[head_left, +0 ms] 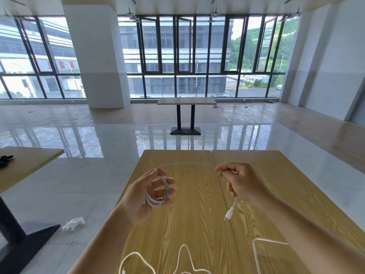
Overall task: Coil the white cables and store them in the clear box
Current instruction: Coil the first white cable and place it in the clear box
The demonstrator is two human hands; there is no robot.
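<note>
My left hand (146,192) holds a small coil of white cable (158,191) looped around its fingers, above the wooden table (197,214). From the coil the cable arcs across to my right hand (240,179), which pinches it between thumb and forefinger. The free end with its white plug (229,213) dangles below my right hand. A second white cable (183,260) lies loose on the table at the near edge. The clear box (262,252) stands at the lower right, partly hidden by my right forearm.
A seam (214,165) runs between two joined tabletops. Another table (25,165) with a dark object stands to the left, and a third table (186,100) far ahead. A crumpled white thing (74,223) lies on the tiled floor.
</note>
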